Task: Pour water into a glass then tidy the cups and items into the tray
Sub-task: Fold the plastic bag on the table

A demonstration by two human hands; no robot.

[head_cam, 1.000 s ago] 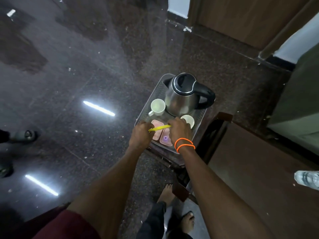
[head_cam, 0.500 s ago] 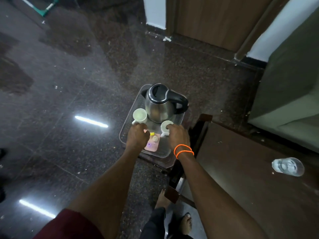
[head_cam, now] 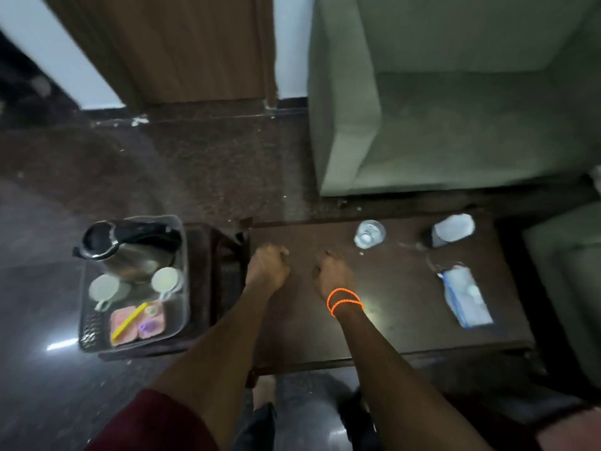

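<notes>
A clear tray (head_cam: 185, 281) stands on a small dark stand at the left. It holds a steel kettle (head_cam: 130, 252), two white cups (head_cam: 104, 288) (head_cam: 167, 280), pink sachets (head_cam: 122, 323) and a yellow stick (head_cam: 128, 320). A glass of water (head_cam: 369, 233) stands on the dark wooden table (head_cam: 390, 314) to the right. My left hand (head_cam: 267, 266) and my right hand (head_cam: 332, 273), with orange bands at the wrist, hover over the table's left part, fingers curled, holding nothing.
On the table lie a white object (head_cam: 452, 230) at the far right and a blue-white packet (head_cam: 466, 299) near the right edge. A green armchair (head_cam: 455, 102) stands behind the table. A wooden door (head_cam: 182, 47) is at the back left. My feet show below the table's near edge.
Both hands have left the tray and moved right over the wooden table. The view has swung right; the tray now sits at the left with the yellow stick lying on the sachets.
</notes>
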